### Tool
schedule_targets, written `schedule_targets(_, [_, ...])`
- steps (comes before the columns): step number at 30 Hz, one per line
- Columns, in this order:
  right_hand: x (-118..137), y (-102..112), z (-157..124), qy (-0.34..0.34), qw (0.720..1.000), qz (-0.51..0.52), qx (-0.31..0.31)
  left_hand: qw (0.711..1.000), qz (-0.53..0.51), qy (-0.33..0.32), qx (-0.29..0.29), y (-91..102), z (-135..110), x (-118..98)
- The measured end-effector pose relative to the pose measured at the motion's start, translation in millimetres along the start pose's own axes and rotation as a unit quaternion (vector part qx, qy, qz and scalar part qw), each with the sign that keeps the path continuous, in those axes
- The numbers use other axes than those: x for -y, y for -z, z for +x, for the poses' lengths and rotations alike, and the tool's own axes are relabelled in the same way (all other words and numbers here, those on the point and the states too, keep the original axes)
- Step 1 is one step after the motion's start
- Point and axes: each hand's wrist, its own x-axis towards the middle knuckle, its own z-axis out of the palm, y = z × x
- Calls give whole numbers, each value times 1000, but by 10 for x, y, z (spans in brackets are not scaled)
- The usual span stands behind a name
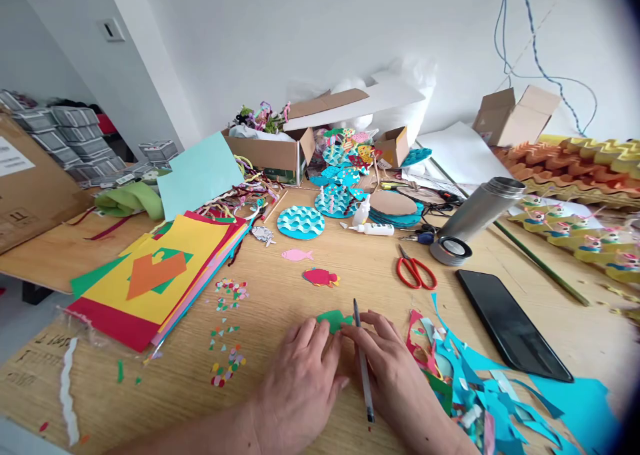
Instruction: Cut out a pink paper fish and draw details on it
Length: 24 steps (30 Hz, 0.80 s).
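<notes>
My left hand [300, 382] rests low on the table, its fingers closed on a small green paper piece [334, 319]. The paper's lower part is hidden under my fingers. From the other side my right hand [393, 358] meets it, the index fingertip at the paper's edge. A pen [365, 382] is tucked between the fingers of that hand, pointing away from me. Just beyond lie a red paper fish [321, 277] with a yellow tail and a plain pink paper fish [297, 255].
Red-handled scissors [416, 272], a phone [513, 325] and blue paper scraps [500, 402] lie to the right. A steel flask [480, 208] stands behind. On the left are coloured sheets [200, 242] and paper dots [229, 365]. Glue bottles [375, 229] lie farther back.
</notes>
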Motion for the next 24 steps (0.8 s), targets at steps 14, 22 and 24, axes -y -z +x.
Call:
schedule_targets(14, [-11, -33, -16, -4, 1000, 12, 21, 999, -28, 11, 24, -81, -23, 94])
schedule_targets(22, [-100, -65, -63, -16, 1000, -10, 5, 999, -21, 16, 19, -134, -35, 98])
schedule_targets(24, [-117, -73, -73, -20, 1000, -6, -1, 1000, -24, 12, 14, -130, -31, 94])
